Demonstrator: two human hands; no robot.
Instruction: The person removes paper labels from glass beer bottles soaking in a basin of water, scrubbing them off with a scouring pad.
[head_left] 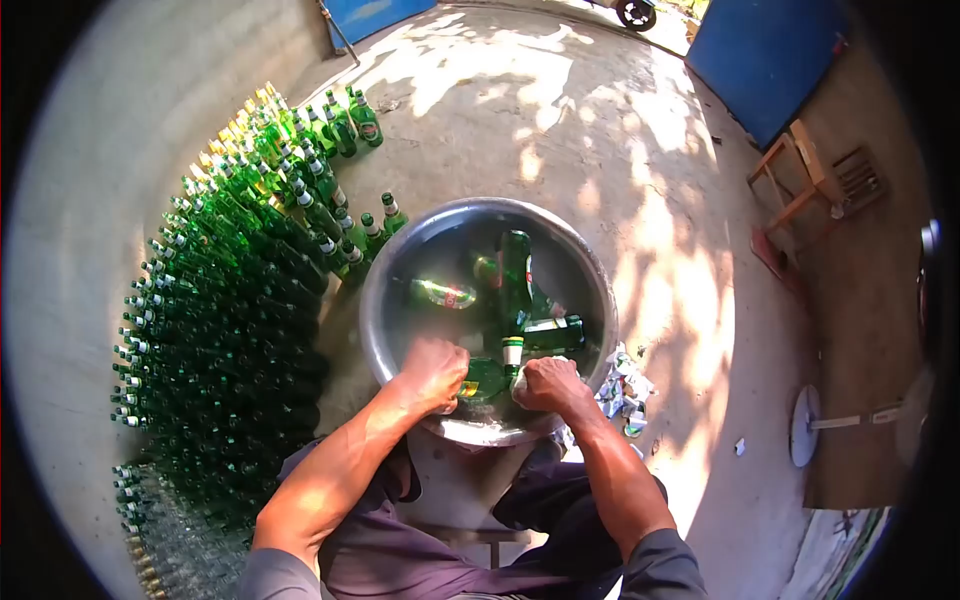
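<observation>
Leftmost, well out from the left fist, a dense crowd of green bottles stood on the floor, with clear bottles nearer the person. Beyond the left grip, a few more green bottles stood just beside the metal basin. The left hand was curled shut at the near part of the basin, next to the yellow-labelled bottle; whether it gripped that bottle could not be told. Farther in from that hand, a submerged bottle lay in cloudy water. Between the fists, the long green bottle pointed its neck toward the person, its mouth end beside the right hand, which was clenched; its hold on the neck was unclear. Just beyond that grip lay another green bottle. Right of it, crumpled scraps littered the floor, and well apart stood a wooden frame.
</observation>
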